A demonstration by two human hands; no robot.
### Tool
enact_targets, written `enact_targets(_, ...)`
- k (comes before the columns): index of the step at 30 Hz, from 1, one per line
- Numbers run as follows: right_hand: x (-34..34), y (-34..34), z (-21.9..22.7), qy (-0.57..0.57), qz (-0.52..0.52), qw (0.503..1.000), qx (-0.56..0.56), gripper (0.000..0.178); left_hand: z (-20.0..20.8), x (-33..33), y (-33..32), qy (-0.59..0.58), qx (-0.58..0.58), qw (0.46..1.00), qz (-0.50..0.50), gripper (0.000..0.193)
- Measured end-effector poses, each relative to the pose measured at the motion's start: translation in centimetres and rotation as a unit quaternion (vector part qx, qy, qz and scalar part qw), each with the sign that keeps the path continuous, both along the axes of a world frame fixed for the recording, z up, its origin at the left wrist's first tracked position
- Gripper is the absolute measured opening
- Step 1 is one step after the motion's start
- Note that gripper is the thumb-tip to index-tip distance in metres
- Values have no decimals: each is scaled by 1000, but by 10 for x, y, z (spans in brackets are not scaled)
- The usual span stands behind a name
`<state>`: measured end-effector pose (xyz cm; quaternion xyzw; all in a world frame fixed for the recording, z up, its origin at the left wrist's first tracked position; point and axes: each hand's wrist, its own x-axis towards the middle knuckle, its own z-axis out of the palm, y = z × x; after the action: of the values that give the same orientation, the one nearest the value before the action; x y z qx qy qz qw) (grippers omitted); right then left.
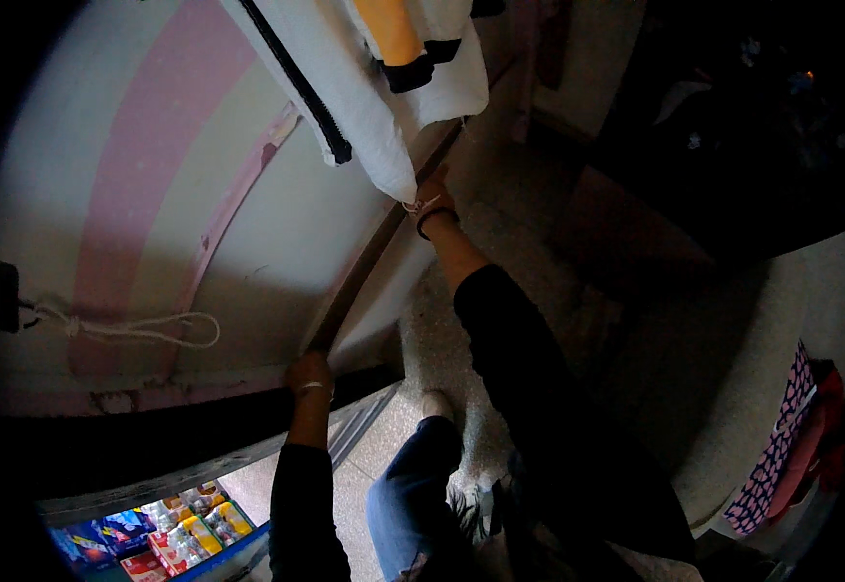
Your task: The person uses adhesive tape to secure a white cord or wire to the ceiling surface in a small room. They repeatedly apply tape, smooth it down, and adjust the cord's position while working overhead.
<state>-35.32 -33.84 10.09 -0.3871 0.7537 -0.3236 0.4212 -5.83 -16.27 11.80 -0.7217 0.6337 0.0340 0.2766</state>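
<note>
A long, narrow brown strip point(356, 283), wooden by its look, slants along the foot of the painted wall. At its near end my left hand point(309, 371) is closed round it, with the fingers mostly turned away. Farther up, my right hand point(432, 199) grips the same strip, a dark band on its wrist; dim light blurs the fingers. Just above the right hand hangs a white garment point(383, 126) with a black zipper and a yellow part. Its lowest tip meets that hand, and it covers some of the strip.
A looped cord point(151, 330) hangs on the pink-striped wall point(151, 175). Packaged goods point(190, 543) fill a blue-edged case at lower left, beyond a dark ledge point(180, 432). Dark furniture point(733, 145) stands at upper right. Patterned and red cloths point(786, 446) hang at right.
</note>
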Motion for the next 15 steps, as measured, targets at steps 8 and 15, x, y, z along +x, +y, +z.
enact_targets(8,-2,-1,-1,14,7,1000,-12,101,9,-10,3,-19,-16,999,32,21)
enact_targets(15,-2,-3,-6,37,30,999,-27,92,11,-5,-1,6,16,999,49,29)
